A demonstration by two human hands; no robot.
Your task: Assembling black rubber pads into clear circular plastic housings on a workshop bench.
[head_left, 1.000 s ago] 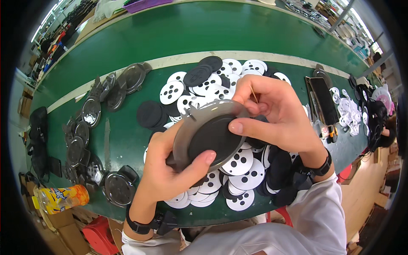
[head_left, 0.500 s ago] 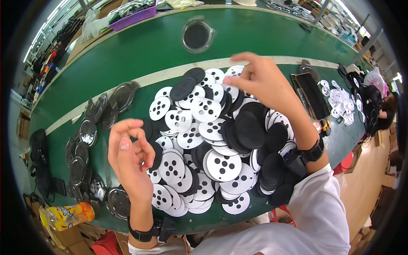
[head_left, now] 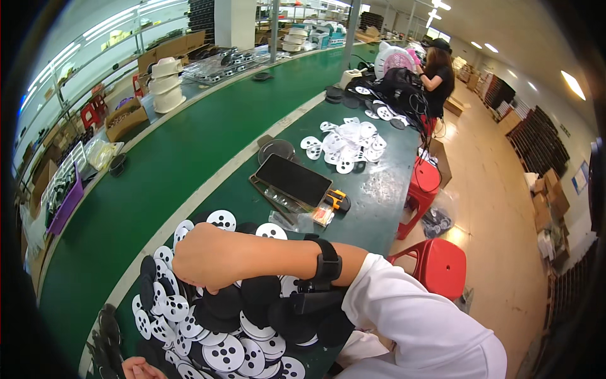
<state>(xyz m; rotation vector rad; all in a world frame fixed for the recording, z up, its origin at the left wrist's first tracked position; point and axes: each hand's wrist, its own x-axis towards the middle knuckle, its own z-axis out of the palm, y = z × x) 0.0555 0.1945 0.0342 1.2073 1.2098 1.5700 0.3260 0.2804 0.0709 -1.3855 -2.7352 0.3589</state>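
Note:
A large pile of white foam discs with black dots and plain black discs spreads over the near part of the green table. My right hand is over the pile, back upward, its fingers curled down and mostly hidden; whatever they hold cannot be seen. Only a few bent fingers of my left hand show at the lower edge, beside the pile's left side. The rest of it is cut off. Dark clear-rimmed round cases lie at the lower left.
Beyond the pile lie a black phone-like slab, a yellow-black cutter and a heap of white dotted pieces. A green conveyor belt runs along the left. Red stools stand at right; a person is farther off.
The view has swung up and to the right, so the pile sits lower and the room shows. My left hand has mostly left the picture. My right hand's fingers have curled downward.

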